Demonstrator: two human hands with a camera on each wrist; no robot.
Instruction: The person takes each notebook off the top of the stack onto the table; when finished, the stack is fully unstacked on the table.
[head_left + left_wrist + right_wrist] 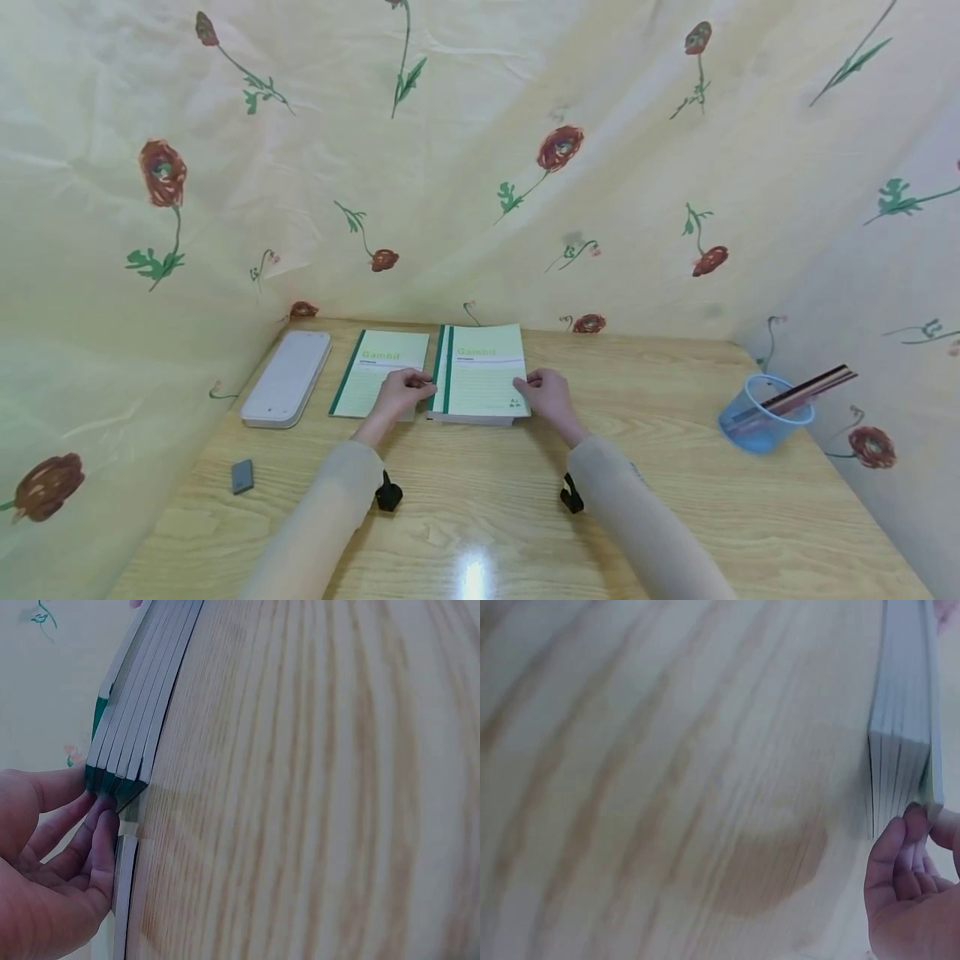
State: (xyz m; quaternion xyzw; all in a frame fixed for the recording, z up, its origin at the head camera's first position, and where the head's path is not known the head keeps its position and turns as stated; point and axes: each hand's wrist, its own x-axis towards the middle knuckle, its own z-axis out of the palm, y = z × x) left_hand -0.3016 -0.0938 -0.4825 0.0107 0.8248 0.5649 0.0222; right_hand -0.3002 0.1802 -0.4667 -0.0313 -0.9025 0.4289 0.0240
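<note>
A stack of pale green notebooks [487, 379] with dark green spines lies toward the back of the table. Its top notebook sits shifted to the right over the ones below. At the left side, my left hand [405, 390] holds the spine edge, its thumb at the upper corner and bent fingers against the green spines [112, 778]. My right hand [551, 396] pinches the overhanging right edge of the top notebook [936, 776], thumb above and curled fingers below. Another pale green notebook [378, 354] lies flat left of the stack, partly behind my left hand.
A white flat case [287, 377] lies at the back left, with a small grey block [242, 477] nearer me. Toward the right edge stands a blue cup [757, 429] holding several long thin sticks [813, 387]. A flowered cloth [480, 167] hangs behind the table.
</note>
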